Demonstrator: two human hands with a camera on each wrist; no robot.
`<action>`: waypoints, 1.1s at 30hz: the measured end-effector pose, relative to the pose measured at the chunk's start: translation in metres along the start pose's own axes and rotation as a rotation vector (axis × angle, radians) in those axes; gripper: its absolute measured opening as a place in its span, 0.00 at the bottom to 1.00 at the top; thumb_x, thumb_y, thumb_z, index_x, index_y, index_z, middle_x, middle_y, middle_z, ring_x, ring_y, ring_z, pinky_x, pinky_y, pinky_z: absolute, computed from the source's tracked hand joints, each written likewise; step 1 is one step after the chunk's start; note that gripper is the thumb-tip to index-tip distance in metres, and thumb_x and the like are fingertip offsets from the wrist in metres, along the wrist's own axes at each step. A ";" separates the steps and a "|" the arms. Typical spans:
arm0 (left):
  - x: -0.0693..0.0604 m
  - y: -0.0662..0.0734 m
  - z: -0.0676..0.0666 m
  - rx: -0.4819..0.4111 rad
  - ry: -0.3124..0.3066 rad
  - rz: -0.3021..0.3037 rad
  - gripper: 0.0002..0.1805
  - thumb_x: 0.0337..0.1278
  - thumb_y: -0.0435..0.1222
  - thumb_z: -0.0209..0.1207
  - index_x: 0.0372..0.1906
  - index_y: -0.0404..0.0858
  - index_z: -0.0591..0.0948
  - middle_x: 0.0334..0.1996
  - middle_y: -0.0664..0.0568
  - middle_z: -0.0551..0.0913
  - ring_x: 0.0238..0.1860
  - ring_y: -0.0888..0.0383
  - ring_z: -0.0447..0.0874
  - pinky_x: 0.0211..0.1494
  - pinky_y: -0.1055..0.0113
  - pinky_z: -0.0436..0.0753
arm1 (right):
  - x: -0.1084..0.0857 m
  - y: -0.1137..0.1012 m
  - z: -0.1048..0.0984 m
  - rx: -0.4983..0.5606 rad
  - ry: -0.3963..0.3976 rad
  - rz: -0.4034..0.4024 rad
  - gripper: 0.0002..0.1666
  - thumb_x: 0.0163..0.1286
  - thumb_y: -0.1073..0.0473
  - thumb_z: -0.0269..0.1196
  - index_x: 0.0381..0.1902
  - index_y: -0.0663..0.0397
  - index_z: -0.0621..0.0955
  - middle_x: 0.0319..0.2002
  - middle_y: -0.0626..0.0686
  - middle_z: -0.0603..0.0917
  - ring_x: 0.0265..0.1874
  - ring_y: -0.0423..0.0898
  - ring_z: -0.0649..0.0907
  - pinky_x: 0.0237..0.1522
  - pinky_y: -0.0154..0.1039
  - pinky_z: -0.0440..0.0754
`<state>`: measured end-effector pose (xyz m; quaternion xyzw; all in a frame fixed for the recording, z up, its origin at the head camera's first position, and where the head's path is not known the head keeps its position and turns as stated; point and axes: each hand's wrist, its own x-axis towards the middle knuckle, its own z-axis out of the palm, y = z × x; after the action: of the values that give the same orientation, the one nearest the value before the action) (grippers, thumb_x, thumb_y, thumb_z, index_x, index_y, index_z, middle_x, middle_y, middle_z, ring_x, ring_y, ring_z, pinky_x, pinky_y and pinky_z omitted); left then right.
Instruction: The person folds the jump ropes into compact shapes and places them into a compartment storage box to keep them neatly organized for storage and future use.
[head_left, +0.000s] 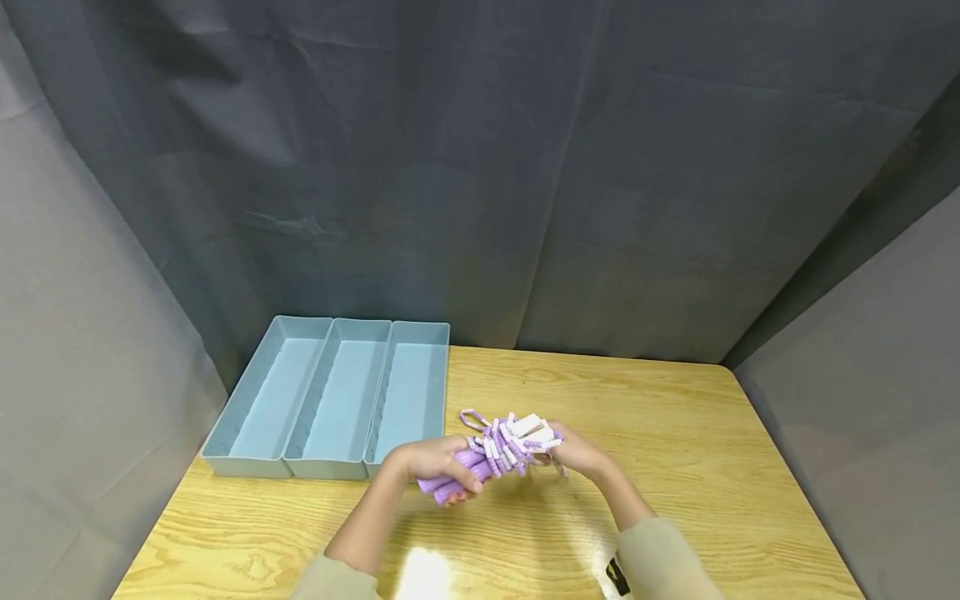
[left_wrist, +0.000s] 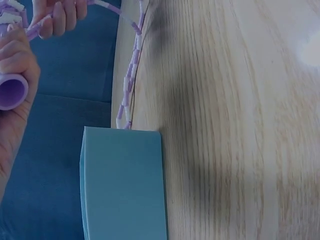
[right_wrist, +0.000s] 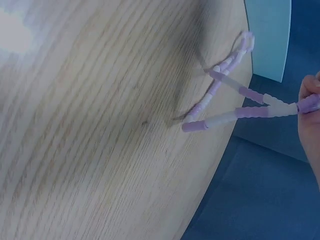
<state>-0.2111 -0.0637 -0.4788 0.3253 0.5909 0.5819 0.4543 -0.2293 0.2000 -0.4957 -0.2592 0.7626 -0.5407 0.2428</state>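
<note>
A beaded jump rope [head_left: 504, 446] in purple and white is bundled between both hands, above the wooden table. My left hand [head_left: 438, 462] grips its purple handles [head_left: 453, 487] together; the hollow end of one handle [left_wrist: 12, 92] shows in the left wrist view. At the bundle's other side, my right hand [head_left: 576, 452] holds the beaded cord with curled fingers, partly hidden behind the beads. White block-like parts [head_left: 532, 429] show at the bundle's right end. A loop of beaded cord [right_wrist: 220, 120] hangs from the right hand, low over the tabletop.
Three light blue trays [head_left: 296, 471] stand side by side at the table's left. Dark grey curtain [head_left: 450, 167] closes off the back, with paler fabric [head_left: 90, 333] at the sides. The wooden tabletop [head_left: 675, 467] extends to the right of the hands.
</note>
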 end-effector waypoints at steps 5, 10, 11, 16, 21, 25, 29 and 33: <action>0.000 -0.004 -0.006 -0.022 0.070 0.022 0.02 0.51 0.28 0.54 0.28 0.33 0.72 0.16 0.51 0.74 0.14 0.61 0.72 0.16 0.72 0.75 | 0.000 -0.005 0.007 0.018 -0.035 -0.060 0.17 0.72 0.68 0.37 0.27 0.77 0.66 0.14 0.55 0.64 0.13 0.38 0.63 0.14 0.30 0.61; -0.001 -0.009 -0.014 -0.039 0.133 0.038 0.05 0.51 0.29 0.55 0.30 0.31 0.71 0.16 0.51 0.73 0.15 0.61 0.72 0.17 0.71 0.75 | -0.001 -0.008 0.010 0.008 -0.040 -0.129 0.18 0.73 0.69 0.37 0.30 0.74 0.71 0.15 0.70 0.60 0.11 0.35 0.61 0.11 0.27 0.57; -0.002 -0.010 -0.016 -0.039 0.143 0.040 0.05 0.51 0.30 0.55 0.30 0.31 0.71 0.16 0.50 0.73 0.15 0.61 0.72 0.17 0.71 0.75 | -0.001 -0.009 0.010 0.008 -0.035 -0.129 0.18 0.74 0.68 0.37 0.32 0.73 0.72 0.15 0.71 0.60 0.11 0.34 0.60 0.11 0.27 0.56; -0.003 -0.014 -0.021 -0.035 0.154 0.050 0.07 0.51 0.31 0.55 0.30 0.30 0.71 0.16 0.50 0.73 0.15 0.60 0.72 0.17 0.71 0.76 | -0.003 -0.011 0.014 0.024 -0.017 -0.087 0.19 0.75 0.64 0.37 0.35 0.75 0.71 0.13 0.57 0.61 0.09 0.32 0.59 0.08 0.25 0.55; -0.004 -0.016 -0.024 -0.045 0.201 0.073 0.06 0.52 0.30 0.54 0.29 0.30 0.71 0.16 0.50 0.73 0.16 0.60 0.72 0.18 0.71 0.76 | -0.005 -0.011 0.014 0.056 -0.022 -0.083 0.21 0.75 0.59 0.37 0.36 0.74 0.70 0.14 0.53 0.62 0.09 0.32 0.58 0.08 0.27 0.54; -0.006 -0.015 -0.027 -0.056 0.251 0.077 0.04 0.52 0.29 0.54 0.27 0.32 0.71 0.16 0.50 0.73 0.15 0.61 0.72 0.18 0.71 0.76 | -0.009 -0.010 0.012 0.094 -0.026 -0.061 0.21 0.76 0.58 0.37 0.35 0.70 0.70 0.16 0.68 0.57 0.09 0.33 0.58 0.08 0.28 0.55; -0.006 -0.016 -0.029 -0.057 0.266 0.069 0.04 0.53 0.29 0.53 0.27 0.33 0.72 0.16 0.50 0.73 0.15 0.61 0.71 0.18 0.72 0.76 | -0.012 -0.013 0.011 0.100 -0.023 -0.046 0.22 0.76 0.57 0.38 0.35 0.73 0.69 0.17 0.73 0.56 0.09 0.34 0.60 0.08 0.29 0.57; -0.006 -0.017 -0.031 -0.053 0.289 0.069 0.04 0.54 0.28 0.53 0.27 0.33 0.72 0.15 0.50 0.73 0.15 0.62 0.72 0.18 0.72 0.75 | -0.014 -0.018 0.011 0.100 -0.019 -0.046 0.21 0.75 0.59 0.39 0.36 0.74 0.69 0.14 0.59 0.62 0.09 0.34 0.61 0.08 0.30 0.58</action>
<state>-0.2345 -0.0830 -0.4976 0.2462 0.6231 0.6533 0.3527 -0.2094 0.1962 -0.4810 -0.2693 0.7262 -0.5810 0.2502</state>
